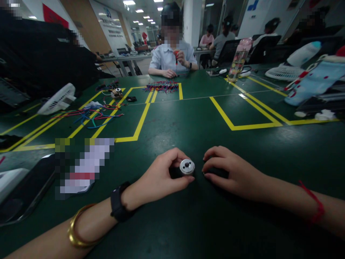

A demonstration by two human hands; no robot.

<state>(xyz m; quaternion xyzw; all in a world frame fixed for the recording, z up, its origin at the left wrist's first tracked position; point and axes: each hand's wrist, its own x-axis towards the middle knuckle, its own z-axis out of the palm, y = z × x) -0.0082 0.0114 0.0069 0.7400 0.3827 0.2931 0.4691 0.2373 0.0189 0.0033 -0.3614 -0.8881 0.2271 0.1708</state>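
The left hand (161, 172) is gripping a small metal cylinder (187, 167), its round end facing up toward the camera, while the right hand (229, 171) is resting curled on the table (188, 118) just beside it, whether around something I cannot tell.

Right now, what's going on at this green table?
A person seated at the green table holds a small round metal part in the left hand, its silver face turned up. The right hand rests on the table just beside it, fingers curled over something dark that can't be made out. Across the table, another person works beside a pile of coloured wires.
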